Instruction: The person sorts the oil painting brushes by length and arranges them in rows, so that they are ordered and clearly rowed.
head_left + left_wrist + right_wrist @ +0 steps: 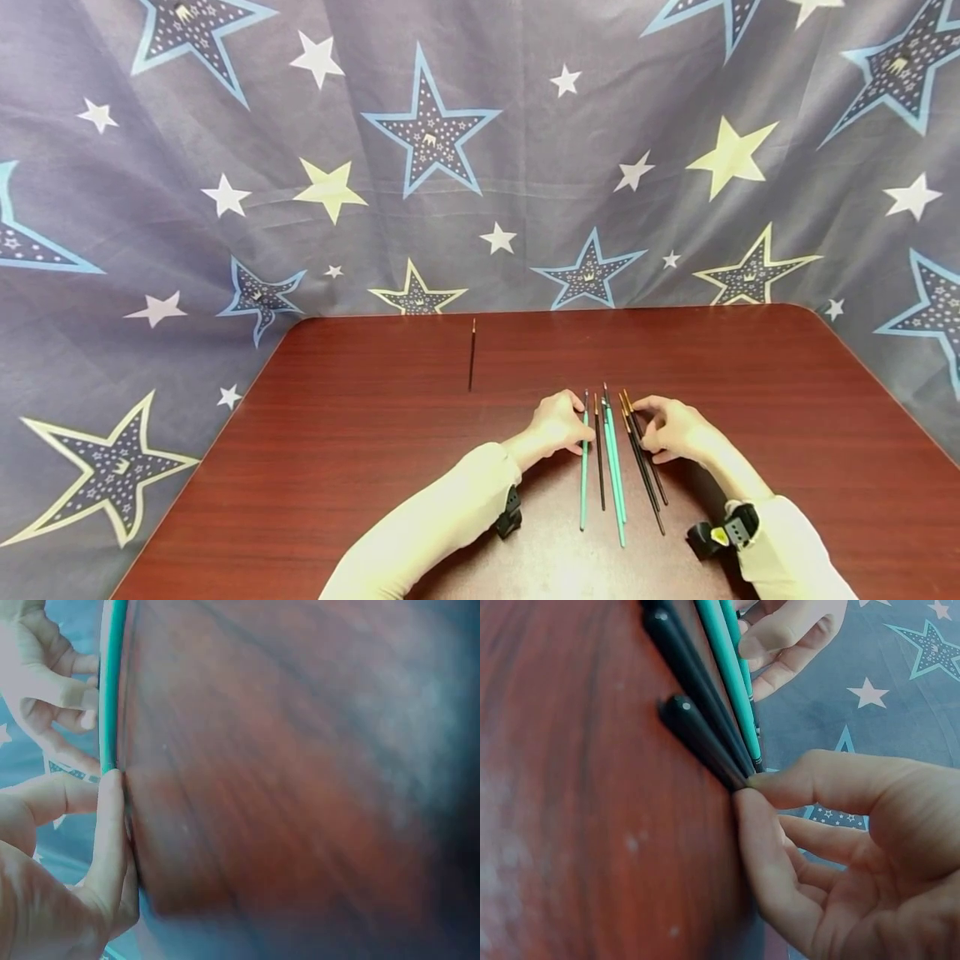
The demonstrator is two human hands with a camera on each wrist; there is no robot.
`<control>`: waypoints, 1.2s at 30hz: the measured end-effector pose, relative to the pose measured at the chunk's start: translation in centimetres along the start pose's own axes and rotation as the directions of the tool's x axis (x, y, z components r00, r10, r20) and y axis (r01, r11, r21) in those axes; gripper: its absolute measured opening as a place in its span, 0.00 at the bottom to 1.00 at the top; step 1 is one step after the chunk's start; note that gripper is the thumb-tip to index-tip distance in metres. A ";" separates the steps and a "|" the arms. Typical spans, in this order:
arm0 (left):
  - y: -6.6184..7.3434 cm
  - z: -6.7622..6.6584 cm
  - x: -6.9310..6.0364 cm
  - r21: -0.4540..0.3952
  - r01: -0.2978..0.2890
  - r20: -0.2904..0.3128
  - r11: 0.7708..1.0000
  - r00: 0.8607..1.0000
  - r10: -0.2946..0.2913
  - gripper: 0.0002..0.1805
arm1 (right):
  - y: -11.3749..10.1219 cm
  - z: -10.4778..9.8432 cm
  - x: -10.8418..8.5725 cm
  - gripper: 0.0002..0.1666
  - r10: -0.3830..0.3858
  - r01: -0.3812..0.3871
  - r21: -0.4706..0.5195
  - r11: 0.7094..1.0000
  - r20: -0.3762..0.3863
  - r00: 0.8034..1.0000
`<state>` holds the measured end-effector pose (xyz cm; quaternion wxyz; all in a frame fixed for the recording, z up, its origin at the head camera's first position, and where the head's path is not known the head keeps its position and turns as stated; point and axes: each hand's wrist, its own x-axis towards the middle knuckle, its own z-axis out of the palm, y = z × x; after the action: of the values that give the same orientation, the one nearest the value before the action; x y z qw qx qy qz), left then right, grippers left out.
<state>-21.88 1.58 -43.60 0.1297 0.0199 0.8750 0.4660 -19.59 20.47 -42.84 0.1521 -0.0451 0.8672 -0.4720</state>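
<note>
Several slim paintbrushes lie side by side on the table, bristles toward the far edge in the head view. My left hand [558, 425] pinches the leftmost teal paintbrush [583, 492] near its bristle end; its handle [112, 690] runs up from the fingertips in the left wrist view. A black paintbrush [602, 475] and a teal pair [617, 492] lie between the hands. On the other side, my right hand [678, 429] pinches the rightmost black paintbrush [705, 742] between thumb and forefinger. More black paintbrushes [642, 467] lie just left of it, fanned slightly.
One dark paintbrush [472, 362] lies apart, toward the far edge of the reddish-brown table [360, 417]. A grey cloth [480, 83] with star prints hangs behind the table and along its sides.
</note>
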 end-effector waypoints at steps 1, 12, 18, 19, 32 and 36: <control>0.0 -0.1 0.0 -0.001 0.001 0.002 1.000 1.000 -0.001 0.17 | 0.0 0.0 0.0 0.34 -0.001 0.001 -0.002 1.000 0.000 1.000; 0.1 -0.8 0.1 -0.040 0.017 0.023 0.999 1.000 -0.016 0.14 | 0.0 -0.1 0.1 0.34 0.004 -0.004 -0.006 1.000 0.000 1.000; -0.1 -0.8 0.4 -0.127 0.040 0.043 0.991 0.998 -0.035 0.15 | 0.2 0.0 0.3 0.34 0.000 0.000 -0.002 1.000 -0.004 1.000; -0.2 -0.8 0.4 -0.149 0.045 0.046 0.988 0.998 -0.038 0.16 | 0.2 0.0 0.3 0.34 0.000 0.000 -0.002 1.000 -0.004 1.000; -1.2 -1.0 0.9 -0.328 0.052 0.106 0.943 0.994 -0.018 0.21 | 0.2 0.0 0.3 0.35 0.002 -0.002 0.002 1.000 0.007 1.000; -1.4 -1.2 0.7 -0.356 0.048 0.113 0.933 0.994 -0.008 0.22 | 0.2 0.0 0.3 0.34 -0.007 0.007 -0.008 1.000 -0.001 1.000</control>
<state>-22.77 -0.05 -44.23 0.1855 0.0087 0.7672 0.6140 -19.84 20.49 -43.11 0.1497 -0.0486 0.8691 -0.4690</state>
